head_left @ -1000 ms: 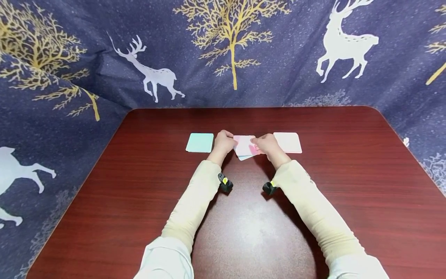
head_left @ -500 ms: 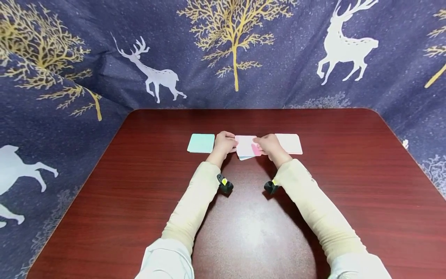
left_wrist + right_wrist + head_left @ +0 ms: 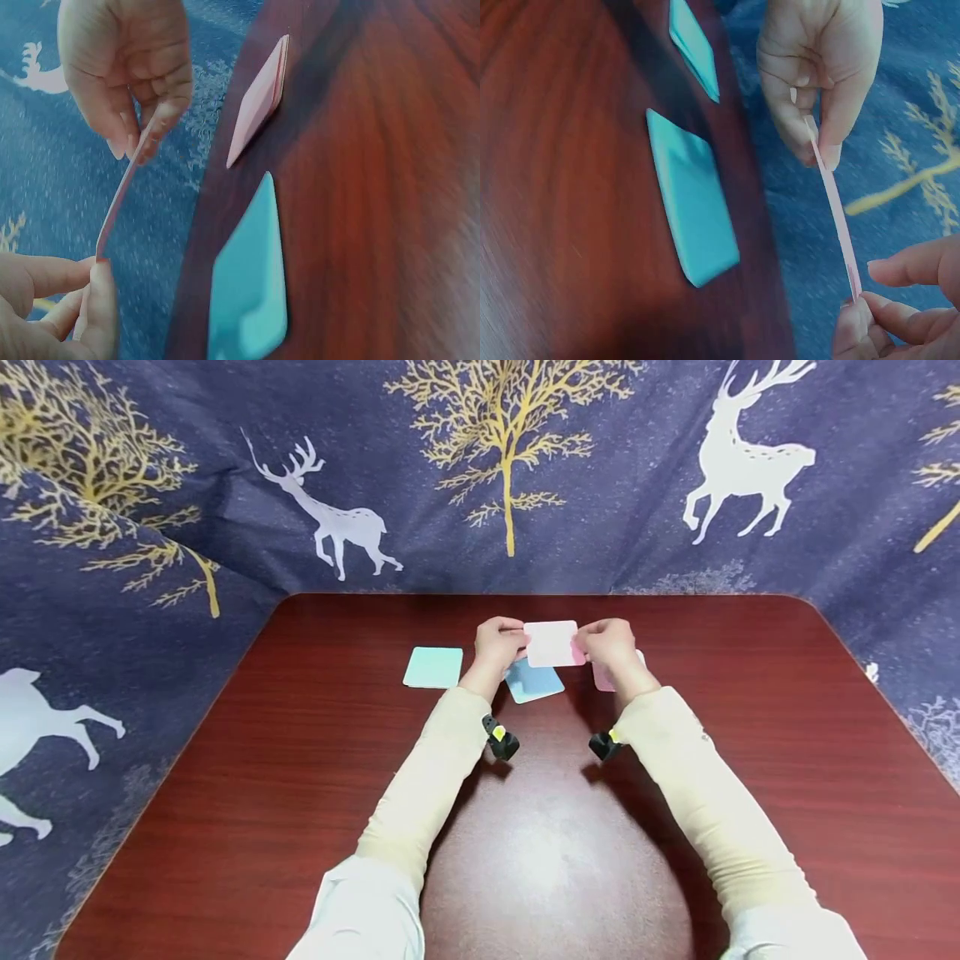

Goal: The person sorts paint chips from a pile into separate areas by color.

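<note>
Held up between both hands is a pale pink card (image 3: 551, 643), raised off the table and seen nearly edge-on in the wrist views. My left hand (image 3: 498, 642) pinches its left edge with thumb and fingers. Its right edge is pinched by my right hand (image 3: 609, 643), where one digit stands apart from the card in the right wrist view. Below the raised card, a blue card (image 3: 534, 683) lies askew on the table, its far part hidden in the head view. Whether it is one card or a stack, I cannot tell.
Left of my hands lies a small stack of mint-green cards (image 3: 433, 667). A pink card stack (image 3: 602, 678) sits to the right, partly covered by my right hand. The dark red table (image 3: 300, 760) ends at a blue curtain (image 3: 442, 552) with deer and trees.
Both hands have lifted the pink card up and slightly right, away from the blue card. More of the blue card shows now. The right hand now covers part of the right stack.
</note>
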The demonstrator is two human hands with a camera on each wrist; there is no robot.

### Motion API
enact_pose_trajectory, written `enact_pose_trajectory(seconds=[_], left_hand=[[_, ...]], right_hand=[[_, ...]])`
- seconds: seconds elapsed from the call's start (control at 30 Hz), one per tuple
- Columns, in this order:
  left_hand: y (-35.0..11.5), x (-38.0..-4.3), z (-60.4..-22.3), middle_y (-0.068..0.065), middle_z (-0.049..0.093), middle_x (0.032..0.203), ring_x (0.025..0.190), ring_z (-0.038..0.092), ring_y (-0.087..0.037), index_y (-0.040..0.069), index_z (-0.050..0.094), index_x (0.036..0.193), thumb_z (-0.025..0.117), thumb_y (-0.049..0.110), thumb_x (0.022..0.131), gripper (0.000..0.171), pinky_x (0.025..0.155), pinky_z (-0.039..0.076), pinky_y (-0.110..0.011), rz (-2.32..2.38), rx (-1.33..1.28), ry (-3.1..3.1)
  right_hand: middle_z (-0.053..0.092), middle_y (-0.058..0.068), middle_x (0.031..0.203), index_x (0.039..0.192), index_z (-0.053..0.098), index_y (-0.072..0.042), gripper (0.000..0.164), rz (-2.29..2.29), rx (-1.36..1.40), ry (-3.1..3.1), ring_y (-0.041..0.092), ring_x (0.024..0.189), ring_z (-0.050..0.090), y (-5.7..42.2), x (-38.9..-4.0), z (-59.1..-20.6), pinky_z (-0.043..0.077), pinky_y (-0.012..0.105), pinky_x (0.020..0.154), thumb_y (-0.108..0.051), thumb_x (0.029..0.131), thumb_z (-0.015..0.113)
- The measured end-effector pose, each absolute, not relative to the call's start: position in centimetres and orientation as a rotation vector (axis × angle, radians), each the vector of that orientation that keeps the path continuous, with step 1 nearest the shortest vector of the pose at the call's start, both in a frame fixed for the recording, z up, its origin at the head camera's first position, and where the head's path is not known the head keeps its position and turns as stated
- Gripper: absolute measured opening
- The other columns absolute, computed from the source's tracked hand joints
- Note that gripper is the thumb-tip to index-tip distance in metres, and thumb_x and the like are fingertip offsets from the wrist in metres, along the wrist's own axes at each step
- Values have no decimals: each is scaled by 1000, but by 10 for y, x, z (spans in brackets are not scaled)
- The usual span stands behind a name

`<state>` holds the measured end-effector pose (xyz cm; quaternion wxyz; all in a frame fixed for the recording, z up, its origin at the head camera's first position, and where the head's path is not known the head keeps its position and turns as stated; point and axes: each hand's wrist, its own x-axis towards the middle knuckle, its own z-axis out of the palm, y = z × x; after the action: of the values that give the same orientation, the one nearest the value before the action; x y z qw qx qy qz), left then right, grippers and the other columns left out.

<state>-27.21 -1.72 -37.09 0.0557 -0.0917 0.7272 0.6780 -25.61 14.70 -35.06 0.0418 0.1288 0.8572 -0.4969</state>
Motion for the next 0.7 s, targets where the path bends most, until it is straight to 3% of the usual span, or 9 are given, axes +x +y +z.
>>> enact_pose_trajectory(seconds=[0.17, 0.3, 0.47, 0.57, 0.7], left_hand=[[12, -276, -364, -19, 70, 102, 88, 70, -28, -3, 69, 105, 68, -4, 82, 24, 69, 59, -28, 2104, -265, 2246], [33, -275, -363, -20, 70, 101, 87, 71, -29, -5, 68, 105, 69, 1, 83, 23, 68, 59, -27, 2046, -239, 2262], [55, -272, -368, -22, 66, 107, 90, 70, -31, -7, 62, 111, 68, 6, 86, 29, 76, 59, -33, 2018, -216, 2217], [66, -270, -373, -23, 63, 112, 93, 69, -32, -9, 60, 114, 67, 6, 87, 32, 79, 58, -34, 2010, -213, 2197], [79, -266, -381, -22, 60, 119, 99, 67, -31, -8, 58, 119, 64, 7, 89, 35, 83, 57, -36, 1963, -185, 2182]], right_hand=[[64, 14, 103, 113, 66, 5, 32, -1478, 443, 2706, 3, 62, 56, 170, -255, -339, 50, 16, 62, -15, 89, 60], [66, 15, 101, 112, 67, 4, 33, -1392, 505, 2761, 10, 71, 56, 186, -252, -336, 44, 18, 60, -19, 89, 61], [62, 21, 116, 113, 65, 5, 36, -1325, 563, 2746, 23, 94, 54, 203, -250, -341, 45, 24, 69, -22, 91, 59], [56, 24, 126, 117, 63, 7, 40, -1322, 592, 2713, 31, 109, 53, 211, -249, -348, 50, 34, 82, -23, 92, 56], [52, 26, 132, 120, 60, 9, 45, -1313, 633, 2696, 35, 120, 49, 222, -247, -360, 47, 43, 97, -26, 93, 55]])
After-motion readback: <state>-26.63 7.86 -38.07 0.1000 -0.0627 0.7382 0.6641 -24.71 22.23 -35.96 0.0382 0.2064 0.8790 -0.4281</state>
